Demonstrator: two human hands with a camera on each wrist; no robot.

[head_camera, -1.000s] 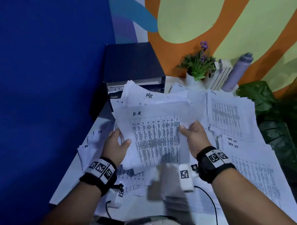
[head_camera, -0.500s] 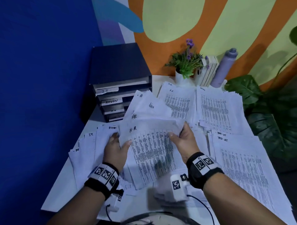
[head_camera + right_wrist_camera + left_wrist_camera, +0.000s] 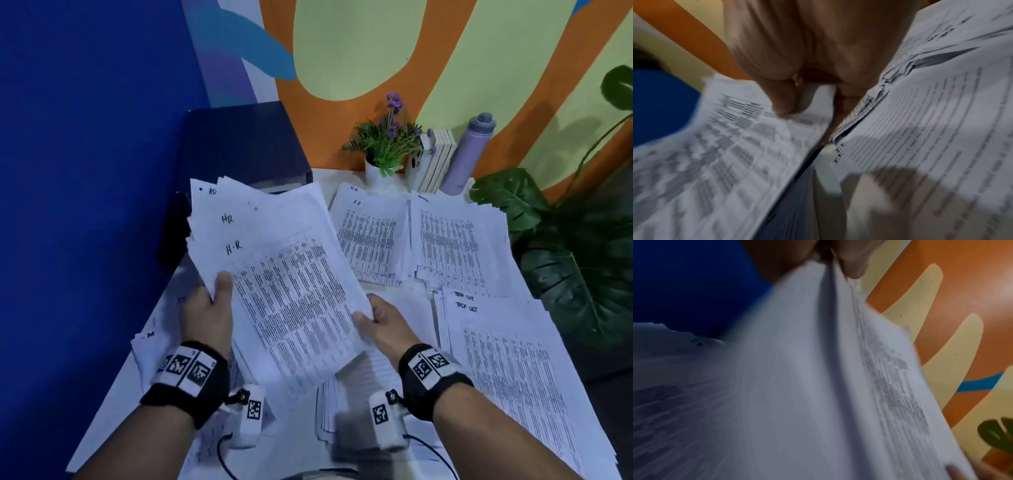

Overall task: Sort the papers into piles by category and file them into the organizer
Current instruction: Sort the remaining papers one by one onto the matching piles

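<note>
Both hands grasp one fanned stack of HR papers (image 3: 291, 294), lifted and tilted above the near left part of the table (image 3: 394, 301). The left hand (image 3: 209, 315) pinches its left edge, thumb on the top sheet. The right hand (image 3: 383, 325) pinches the lower right corner, thumb on top and fingers under it. Handwritten marks "H.R", "HR" and "AD" show on the staggered top corners of the sheets.

The dark organizer (image 3: 239, 147) stands at the far left corner of the table, against the blue wall. The raised stack covers its front, so what lies in its trays cannot be seen.

Other piles lie flat on the table: one marked "H.R" (image 3: 373, 236) behind the stack, one beside it to the right (image 3: 452, 246), and a pile marked "TASK LIST" (image 3: 507, 359) along the right edge. Along the far edge stand a potted plant (image 3: 387, 144), some books (image 3: 438, 161) and a lilac bottle (image 3: 469, 154). Big green leaves (image 3: 565, 257) hang beside the right edge.

The left wrist view shows the stack (image 3: 818, 369) edge-on, gripped between thumb and fingers, a thing the head view does not show. The right wrist view shows the thumb (image 3: 785, 100) pressing the printed top sheet and, under the stack, sheets marked "I.T." (image 3: 920, 129) on the table.
</note>
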